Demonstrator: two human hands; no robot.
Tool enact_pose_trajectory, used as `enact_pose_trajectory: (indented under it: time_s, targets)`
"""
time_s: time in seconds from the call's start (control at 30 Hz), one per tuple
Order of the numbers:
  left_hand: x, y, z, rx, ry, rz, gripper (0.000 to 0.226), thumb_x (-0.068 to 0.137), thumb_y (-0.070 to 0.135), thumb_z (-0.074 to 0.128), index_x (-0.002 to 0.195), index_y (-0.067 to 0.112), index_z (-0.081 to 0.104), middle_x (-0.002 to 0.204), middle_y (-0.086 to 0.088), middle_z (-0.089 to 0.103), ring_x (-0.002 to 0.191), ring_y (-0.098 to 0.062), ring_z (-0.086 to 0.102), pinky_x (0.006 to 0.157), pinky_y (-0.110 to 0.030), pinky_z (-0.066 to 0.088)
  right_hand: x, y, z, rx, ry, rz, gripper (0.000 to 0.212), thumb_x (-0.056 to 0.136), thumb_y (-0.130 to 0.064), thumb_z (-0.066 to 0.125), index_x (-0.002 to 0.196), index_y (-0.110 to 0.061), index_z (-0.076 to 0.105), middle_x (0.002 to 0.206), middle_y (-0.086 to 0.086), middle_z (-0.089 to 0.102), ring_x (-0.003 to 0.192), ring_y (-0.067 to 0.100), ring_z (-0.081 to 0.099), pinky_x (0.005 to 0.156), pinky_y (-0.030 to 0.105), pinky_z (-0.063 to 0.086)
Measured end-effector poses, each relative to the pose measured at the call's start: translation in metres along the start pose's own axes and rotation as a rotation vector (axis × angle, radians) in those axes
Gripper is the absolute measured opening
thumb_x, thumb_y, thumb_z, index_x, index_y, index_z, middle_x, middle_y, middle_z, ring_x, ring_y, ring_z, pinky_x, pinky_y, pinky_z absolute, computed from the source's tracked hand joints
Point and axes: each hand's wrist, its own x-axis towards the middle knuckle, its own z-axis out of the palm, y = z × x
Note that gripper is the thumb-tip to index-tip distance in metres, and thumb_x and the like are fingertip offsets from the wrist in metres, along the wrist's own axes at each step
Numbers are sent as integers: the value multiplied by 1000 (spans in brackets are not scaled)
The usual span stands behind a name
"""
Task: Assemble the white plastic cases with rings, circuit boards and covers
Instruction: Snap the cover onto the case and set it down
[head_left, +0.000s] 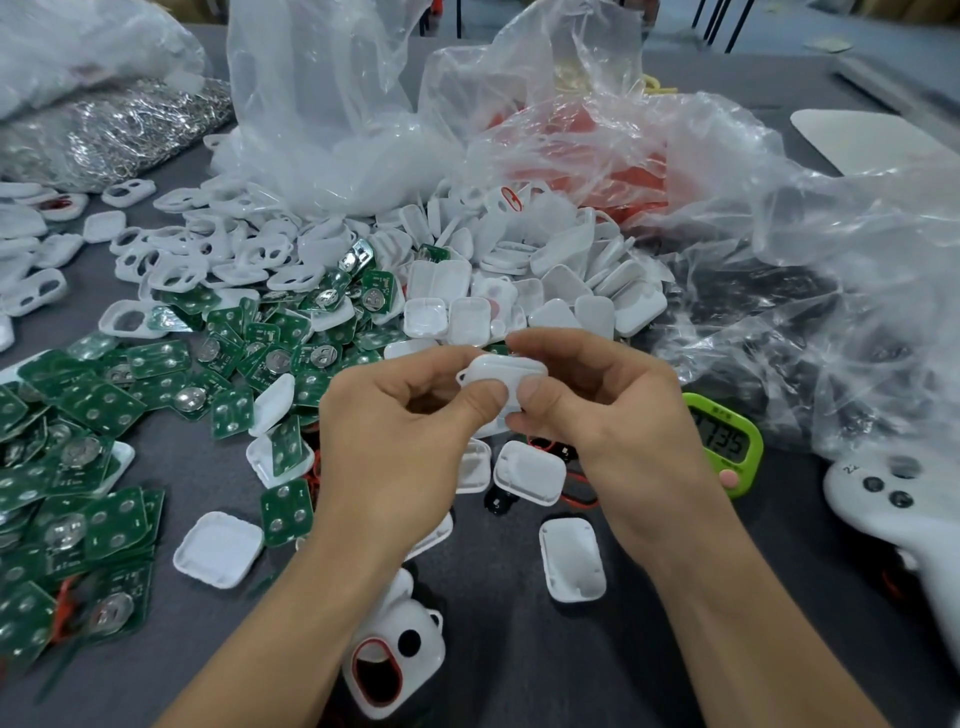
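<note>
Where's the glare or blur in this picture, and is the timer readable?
Head view: soft, even light, faint shadows under the left hand and right hand; glare streaks the clear plastic bags and the metal rings; the white case both hands pinch looks washed out; edges bend from the wide angle; the green timer shows soft, barely legible digits.

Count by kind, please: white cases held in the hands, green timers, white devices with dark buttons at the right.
white case, pinched by left hand and right hand: 1
green timer: 1
white device with dark buttons: 1
total: 3
</note>
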Motion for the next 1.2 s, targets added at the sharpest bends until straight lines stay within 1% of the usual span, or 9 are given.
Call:
enact_pose_trajectory:
  time_s: [0.1, 0.3, 0.63, 0.8, 0.87, 0.93, 1.0, 1.1, 1.2]
  targets:
    - [-2, -1, -1, 61, -10, 41, 19, 79, 20, 82, 95, 31, 83, 75, 9, 77, 67, -5, 72, 65, -23, 57, 0, 0, 2, 8, 35, -75, 27, 86, 8, 73, 94, -16, 81, 91, 4, 81, 86, 22, 77, 76, 28, 62]
    - [-7, 3, 0, 99, 64, 123, 31, 80, 24, 81, 102, 46, 78, 86, 16, 78, 77, -14, 76, 70, -28, 62, -2, -2, 3, -7, 41, -157, 26, 82, 9, 76, 96, -12, 82, 90, 2, 81, 86, 20, 79, 76, 23, 60]
    - [-9, -1, -1, 111, 107, 100, 27, 79, 22, 81, 98, 42, 81, 79, 6, 79, 77, -27, 77, 73, -49, 63, -8, 7, 13, -93, 116, -182, 23, 83, 2, 79, 96, -15, 83, 86, -7, 80, 79, 7, 77, 71, 15, 57]
    - [-11, -1, 1, 264, 123, 74, 21, 80, 31, 78, 97, 42, 82, 75, 20, 76, 69, -8, 74, 70, -38, 62, -9, 14, 16, -179, 181, -105, 22, 83, -4, 81, 95, -22, 84, 84, -11, 80, 81, 10, 78, 77, 27, 63]
    - [-9, 0, 4, 266, 120, 64, 24, 80, 29, 78, 91, 50, 79, 71, 19, 75, 67, -11, 74, 68, -39, 62, -7, 12, 16, -181, 172, -94, 21, 86, -5, 79, 97, -22, 83, 84, -9, 80, 81, 12, 78, 77, 30, 63]
    - [-7, 0, 8, 138, 111, 9, 27, 83, 23, 78, 87, 50, 79, 73, 11, 77, 68, -17, 74, 65, -38, 63, -4, 8, 14, -72, 136, -70, 21, 84, -2, 80, 97, -18, 82, 86, -3, 81, 81, 14, 78, 73, 27, 61]
    - [-5, 3, 10, -93, 105, -106, 24, 87, 11, 78, 87, 35, 83, 76, 0, 79, 66, -17, 74, 59, -30, 60, -2, 2, 10, 52, 112, -42, 24, 79, 1, 82, 97, -14, 80, 88, 2, 81, 80, 15, 78, 68, 21, 58]
    - [-4, 2, 11, -249, 79, -227, 20, 90, 4, 74, 85, 21, 83, 77, -6, 79, 65, -16, 75, 58, -23, 57, -4, -1, 8, -34, 157, -72, 23, 78, 3, 83, 92, -16, 80, 84, -1, 80, 77, 15, 78, 66, 19, 58]
    - [-7, -2, 10, 116, 63, -67, 19, 88, 16, 79, 93, 34, 77, 85, 14, 78, 78, -2, 74, 71, -20, 58, -7, 0, 7, -257, 231, -181, 24, 77, -1, 84, 89, -22, 81, 79, -12, 79, 73, 6, 76, 64, 17, 58]
